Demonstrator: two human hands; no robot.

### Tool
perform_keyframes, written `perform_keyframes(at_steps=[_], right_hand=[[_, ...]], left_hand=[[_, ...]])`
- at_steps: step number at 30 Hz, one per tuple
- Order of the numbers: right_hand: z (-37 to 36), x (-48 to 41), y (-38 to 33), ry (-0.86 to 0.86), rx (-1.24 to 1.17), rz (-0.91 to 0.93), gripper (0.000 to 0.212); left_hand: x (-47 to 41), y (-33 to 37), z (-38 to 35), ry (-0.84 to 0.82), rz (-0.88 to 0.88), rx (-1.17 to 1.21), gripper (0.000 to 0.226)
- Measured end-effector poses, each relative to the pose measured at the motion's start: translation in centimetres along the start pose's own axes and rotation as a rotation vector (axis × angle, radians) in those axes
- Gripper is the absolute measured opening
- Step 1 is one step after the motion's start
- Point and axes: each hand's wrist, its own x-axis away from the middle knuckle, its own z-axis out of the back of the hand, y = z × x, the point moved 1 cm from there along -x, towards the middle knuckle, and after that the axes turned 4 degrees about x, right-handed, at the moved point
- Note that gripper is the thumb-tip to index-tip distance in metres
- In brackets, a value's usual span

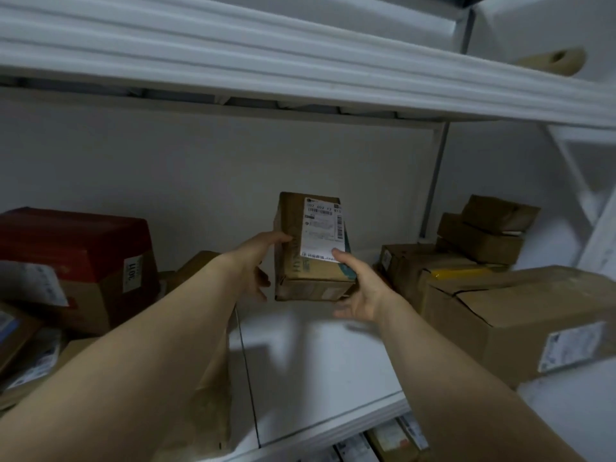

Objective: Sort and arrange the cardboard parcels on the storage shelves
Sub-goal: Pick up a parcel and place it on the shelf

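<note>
Well to the left of the grip sits a large cardboard box with a red top (76,248). The left hand (256,261) lies against the left face of the small brown cardboard parcel (290,265), with one fingertip on its front edge and the other fingers loose. It presses rather than wraps.

The parcel stands on end between the two hands, over a bare stretch of the white shelf board (316,361). In this dim view it is hard to say whether its base touches the board.

The right hand (360,288) grips the parcel's lower right corner, thumb on the bottom edge of the white shipping label (321,228) and fingers curled behind. Stacked brown cardboard boxes (410,265) stand near on the right.

Only one hand truly holds the parcel, and it holds it low, so the tall parcel could tip leftward if the flat hand eases off. A thumb sliding on the label could also loosen that hold. A push rightward might knock the stack.
</note>
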Motion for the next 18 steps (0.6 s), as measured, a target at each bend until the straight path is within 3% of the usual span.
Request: perform_keyframes(at_steps=[3,6,12,18], right_hand=[[-0.1,0.5,0.2,-0.021,-0.100,-0.016,0.086],[0.0,0.5,0.5,-0.049,-0.134,0.001,0.081],[-0.4,0.3,0.3,-0.013,0.030,0.000,0.067],[-1.0,0.4,-0.4,0.001,-0.003,0.022,0.058]], left_hand=[[1.1,0.0,-0.3,-0.041,-0.019,0.002,0.090],[2.0,-0.1,-0.6,-0.043,-0.071,-0.021,0.067],[3.7,0.3,-1.6,-0.004,-0.120,-0.198,0.046],[4.4,1.0,-2.1,0.049,-0.223,-0.253,0.058]])
